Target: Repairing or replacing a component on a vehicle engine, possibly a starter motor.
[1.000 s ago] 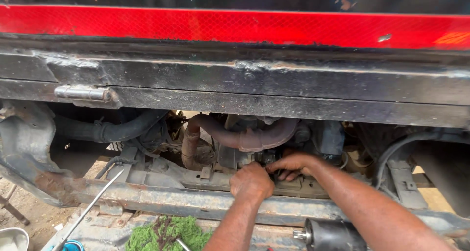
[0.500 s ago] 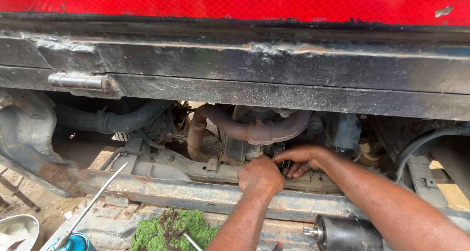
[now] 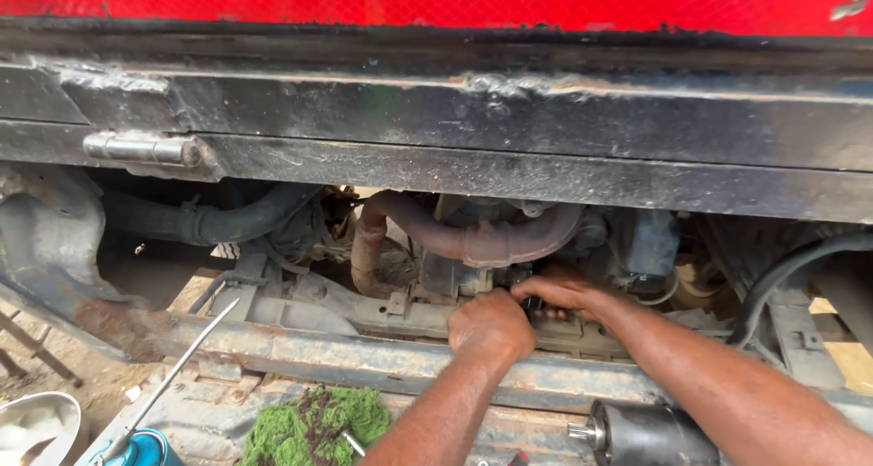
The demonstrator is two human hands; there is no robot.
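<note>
Both my hands reach under a red and black vehicle body into the engine space. My left hand (image 3: 491, 324) is curled into a fist over a part just below a rusty curved exhaust pipe (image 3: 473, 239). My right hand (image 3: 556, 291) lies beside it, fingers pinched on something small and dark in the same spot. What either hand grips is hidden by the fingers. A grey cylindrical motor (image 3: 650, 434) with a small shaft lies on the frame rail (image 3: 300, 352) below my right forearm.
A black steel beam (image 3: 509, 130) with a hinge (image 3: 141, 148) overhangs the opening. A black rubber hose (image 3: 209, 220) runs at left, another hose (image 3: 782, 275) at right. A green rag (image 3: 314, 425), a long metal rod (image 3: 177, 375), a blue container (image 3: 141, 450) and a white bowl (image 3: 36, 425) lie at lower left.
The view has shifted down and closer to the engine. My hands stay at the same spot under the exhaust pipe, with only slight finger movement.
</note>
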